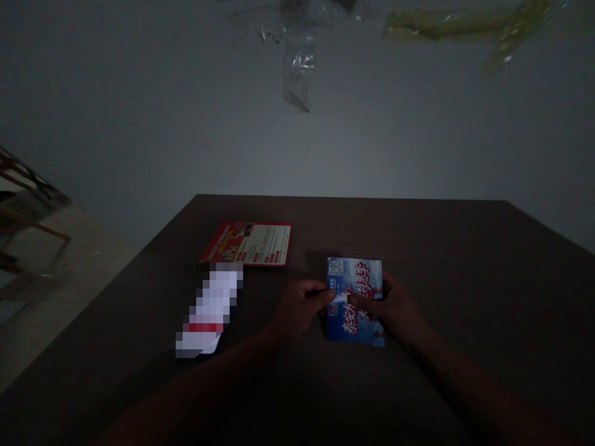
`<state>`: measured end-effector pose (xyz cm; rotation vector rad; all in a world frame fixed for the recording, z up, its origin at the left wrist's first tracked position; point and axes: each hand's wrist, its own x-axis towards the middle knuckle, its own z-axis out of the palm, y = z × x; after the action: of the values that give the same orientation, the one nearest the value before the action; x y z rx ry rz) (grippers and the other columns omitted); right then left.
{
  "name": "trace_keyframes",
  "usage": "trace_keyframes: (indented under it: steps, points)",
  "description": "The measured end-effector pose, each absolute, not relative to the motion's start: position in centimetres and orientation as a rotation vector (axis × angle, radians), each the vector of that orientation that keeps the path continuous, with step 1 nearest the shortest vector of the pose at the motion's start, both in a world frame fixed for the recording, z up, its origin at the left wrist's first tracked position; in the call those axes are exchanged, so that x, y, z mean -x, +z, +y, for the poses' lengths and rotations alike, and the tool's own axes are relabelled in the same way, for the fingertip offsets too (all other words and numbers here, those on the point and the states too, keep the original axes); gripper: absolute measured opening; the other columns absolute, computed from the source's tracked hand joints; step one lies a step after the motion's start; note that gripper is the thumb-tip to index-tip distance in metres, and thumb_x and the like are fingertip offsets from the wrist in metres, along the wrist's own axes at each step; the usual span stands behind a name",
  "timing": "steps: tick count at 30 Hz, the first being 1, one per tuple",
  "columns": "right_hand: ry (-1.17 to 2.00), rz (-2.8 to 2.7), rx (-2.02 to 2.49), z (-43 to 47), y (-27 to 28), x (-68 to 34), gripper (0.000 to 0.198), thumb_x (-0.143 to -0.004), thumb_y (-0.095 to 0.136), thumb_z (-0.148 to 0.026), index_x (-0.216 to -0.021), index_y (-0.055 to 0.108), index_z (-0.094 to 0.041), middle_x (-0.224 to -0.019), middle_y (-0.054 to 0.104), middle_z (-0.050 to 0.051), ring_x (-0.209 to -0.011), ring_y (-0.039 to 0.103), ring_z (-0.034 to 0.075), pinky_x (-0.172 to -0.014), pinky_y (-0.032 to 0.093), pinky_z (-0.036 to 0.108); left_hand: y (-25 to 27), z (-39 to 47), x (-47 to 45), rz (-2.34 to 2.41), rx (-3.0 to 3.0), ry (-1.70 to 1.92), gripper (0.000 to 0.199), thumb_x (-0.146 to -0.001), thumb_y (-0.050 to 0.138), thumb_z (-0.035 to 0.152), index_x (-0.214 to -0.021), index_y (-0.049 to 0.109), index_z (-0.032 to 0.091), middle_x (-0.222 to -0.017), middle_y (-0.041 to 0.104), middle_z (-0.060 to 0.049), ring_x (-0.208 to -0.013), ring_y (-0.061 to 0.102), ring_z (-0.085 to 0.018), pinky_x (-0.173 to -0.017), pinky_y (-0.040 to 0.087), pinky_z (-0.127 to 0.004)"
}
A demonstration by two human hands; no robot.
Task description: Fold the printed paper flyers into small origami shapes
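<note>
A blue printed leaflet [356,331] with a QR code and large red-and-white lettering is held up over the dark table. My left hand [302,306] pinches its left edge, thumb on the printed face. From the right side, my right hand [397,310] grips it with the thumb across the front and the other fingers behind. The leaflet looks folded, though I cannot tell how many layers it has. To the left of my hands lies a red and cream printed flyer [260,244], flat on the table. Nearer to me rests a phone [211,310] with a lit, pixelated screen.
The dark wooden table [372,226] stands against a grey wall [186,111]. Clear plastic [299,71] and yellowish tape [446,26] stick to the wall above. At far left, blurred furniture [35,214] stands on a pale floor [79,248].
</note>
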<state>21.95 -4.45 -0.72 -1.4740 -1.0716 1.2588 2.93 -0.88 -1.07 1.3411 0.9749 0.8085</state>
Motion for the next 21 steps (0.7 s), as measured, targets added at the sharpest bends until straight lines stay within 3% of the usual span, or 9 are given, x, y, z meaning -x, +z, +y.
trace_keyframes:
  steps: [14,21]
  points:
    - [1.273,-1.064,1.475,-4.61,-0.61,-22.05,0.042,-0.06,0.081,-0.034,-0.091,0.057,-0.019,-0.071,0.066,-0.001,-0.052,0.06,0.013,-0.047,0.052,0.027,-0.98,-0.96,-2.87,0.97,-1.358,0.809,0.02,-0.075,0.066,0.033,-0.072,0.067,0.013,-0.06,0.061,0.0,-0.056,0.054,-0.012,-0.058,0.041,-0.024]
    - [1.301,-1.087,1.436,-4.58,-0.93,-22.15,0.045,-0.062,0.081,-0.036,-0.095,0.057,-0.019,-0.077,0.068,0.002,-0.059,0.064,0.017,-0.053,0.054,0.031,-1.27,-0.85,-2.76,0.978,-1.382,0.801,0.019,-0.075,0.066,0.033,-0.072,0.068,0.014,-0.063,0.062,-0.001,-0.059,0.055,-0.013,-0.058,0.041,-0.024]
